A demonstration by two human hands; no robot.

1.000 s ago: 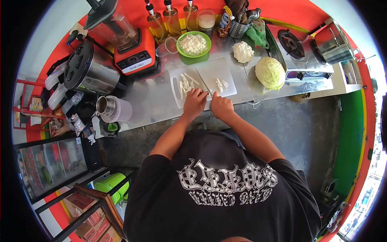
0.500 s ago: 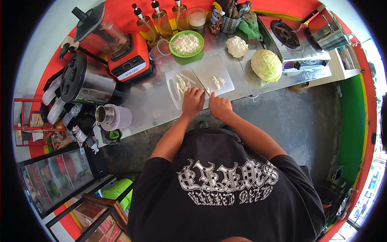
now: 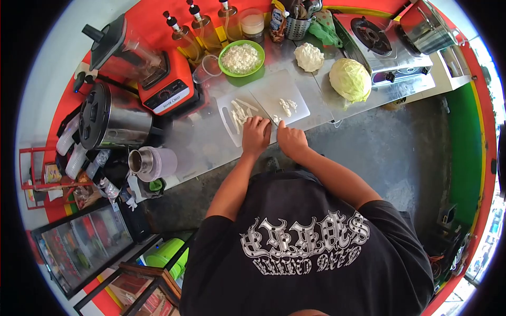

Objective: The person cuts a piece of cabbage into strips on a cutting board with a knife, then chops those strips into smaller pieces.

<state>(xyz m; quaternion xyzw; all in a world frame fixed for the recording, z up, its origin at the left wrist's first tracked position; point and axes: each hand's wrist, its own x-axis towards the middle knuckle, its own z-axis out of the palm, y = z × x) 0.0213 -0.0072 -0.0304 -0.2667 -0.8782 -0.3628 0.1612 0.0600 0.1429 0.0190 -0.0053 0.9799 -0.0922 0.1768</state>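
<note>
A white cutting board (image 3: 271, 87) lies at the counter's front edge. My left hand (image 3: 256, 135) rests on its near side with bent fingers, pressing on pale strips whose held ends are hidden. My right hand (image 3: 293, 141) is closed around a knife (image 3: 273, 122); the handle is covered by the fingers and only a thin part of the blade shows between the hands. Loose pale vegetable strips (image 3: 242, 111) lie beyond my left hand. Small cut white pieces (image 3: 287, 107) are on the board's right half.
Behind the board stands a green bowl (image 3: 242, 59) of white shreds. A whole cabbage (image 3: 350, 80) and a whitish lump (image 3: 309, 57) sit right of it. A red blender (image 3: 167, 95), steel pot (image 3: 118, 113) and flask (image 3: 153, 163) are left, a gas stove (image 3: 385, 47) far right.
The view has shifted slightly. Both hands stay at the board's near edge in nearly the same pose, the knife between them. The strips and cut pieces look much the same.
</note>
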